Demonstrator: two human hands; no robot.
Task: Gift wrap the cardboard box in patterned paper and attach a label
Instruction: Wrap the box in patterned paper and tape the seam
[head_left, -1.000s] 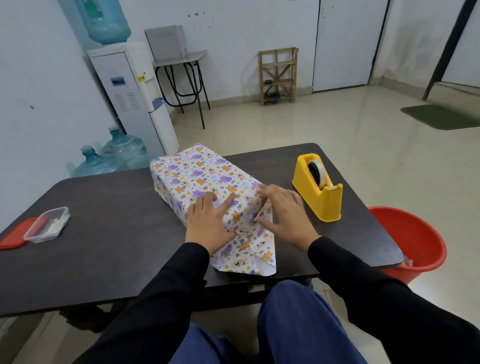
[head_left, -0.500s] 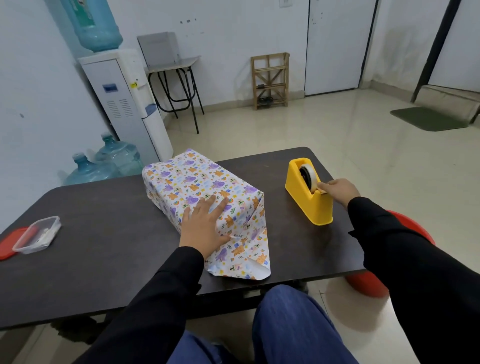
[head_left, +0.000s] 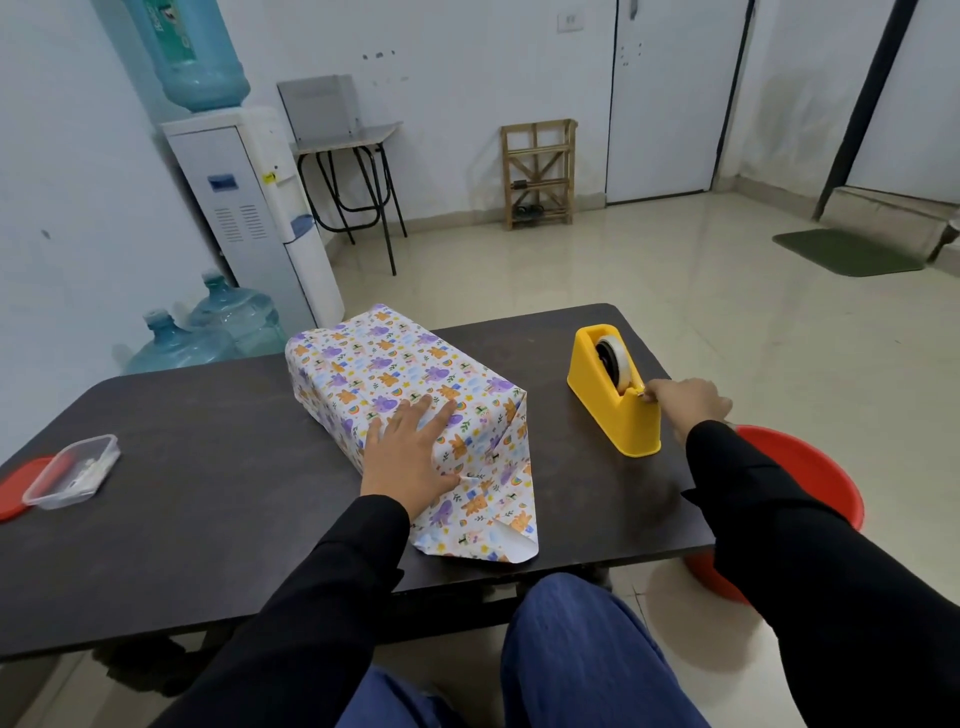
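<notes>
Wrapped box (head_left: 405, 374) lies under flat left grip (head_left: 410, 452); right grip (head_left: 685, 402) pinches tape (head_left: 621, 364).

Left hand (head_left: 408, 449) presses wrapped box (head_left: 400, 387); right hand (head_left: 685, 402) pinches tape.

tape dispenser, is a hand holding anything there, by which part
The right hand seems to pinch the tape end at the cutter of the tape dispenser; the left hand only presses the wrapped box.

The paper-wrapped box (head_left: 395, 374) is lying diagonally mid-frame on the desk (head_left: 208, 493), its near flap (head_left: 488, 525) spreading flat.
</notes>
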